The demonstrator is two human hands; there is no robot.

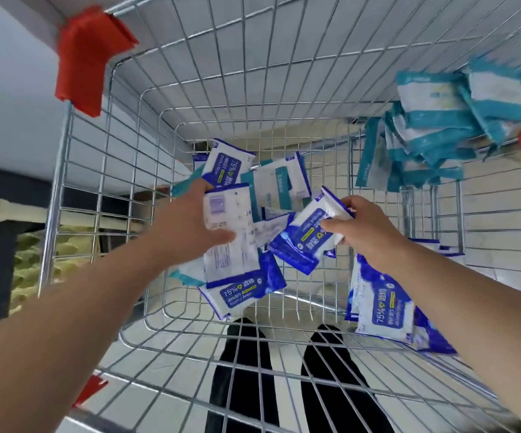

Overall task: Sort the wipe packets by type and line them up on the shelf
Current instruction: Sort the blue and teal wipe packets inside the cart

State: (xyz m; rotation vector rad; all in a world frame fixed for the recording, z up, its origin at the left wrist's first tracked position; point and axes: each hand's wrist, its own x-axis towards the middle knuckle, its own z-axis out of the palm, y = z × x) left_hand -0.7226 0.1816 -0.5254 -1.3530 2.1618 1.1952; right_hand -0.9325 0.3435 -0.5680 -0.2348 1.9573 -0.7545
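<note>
A wire cart fills the frame, with a red corner at upper left. At centre the left hand grips a white-backed packet, thumb across its face. Just right of it, the right hand pinches one end of a blue packet. Loose packets lie on the cart floor below and behind the hands. Teal packets are heaped at upper right.
</note>
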